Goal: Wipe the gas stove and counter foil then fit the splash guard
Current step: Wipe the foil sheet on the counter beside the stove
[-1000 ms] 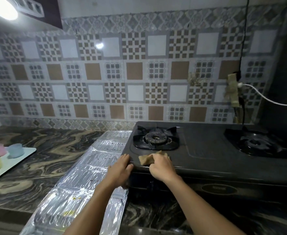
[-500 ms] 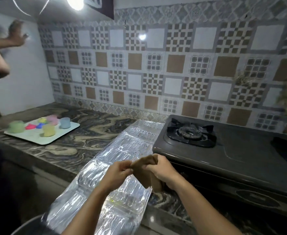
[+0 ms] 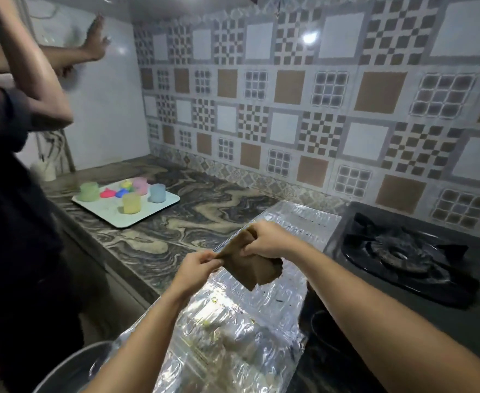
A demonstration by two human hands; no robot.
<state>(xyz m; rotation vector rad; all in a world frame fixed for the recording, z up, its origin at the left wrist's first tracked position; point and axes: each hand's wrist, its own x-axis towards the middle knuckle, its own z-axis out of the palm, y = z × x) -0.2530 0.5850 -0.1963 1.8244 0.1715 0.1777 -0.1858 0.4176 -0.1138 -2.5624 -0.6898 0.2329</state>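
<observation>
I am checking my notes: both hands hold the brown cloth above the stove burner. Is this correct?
Not quite. The head view shows the left hand and right hand holding the brown cloth above the foil sheet, not the stove burner, which lies further right.

Left hand (image 3: 195, 267) pinching; right hand (image 3: 270, 240) gripping; forearms extended.
</observation>
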